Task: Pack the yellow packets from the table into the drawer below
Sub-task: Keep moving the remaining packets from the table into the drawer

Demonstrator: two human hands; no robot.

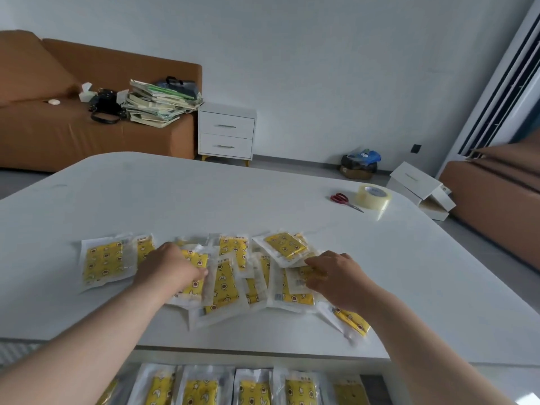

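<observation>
Several yellow packets (225, 285) in clear wrappers lie overlapping in a loose heap near the front edge of the white table (204, 197). One packet (103, 261) lies apart at the left. My left hand (172, 268) rests on the left side of the heap, its fingers curled onto a packet. My right hand (336, 276) reaches onto the right side and its fingertips pinch a packet's edge. Below the table edge, the open drawer (372, 384) holds a row of several yellow packets (251, 388) standing side by side.
Red-handled scissors (343, 200) and a roll of clear tape (374, 197) lie at the table's far right. Beyond are an orange sofa (58, 124) with piled books, a white nightstand (226, 133), a bin (359, 165) and white boxes (418, 185) on the floor.
</observation>
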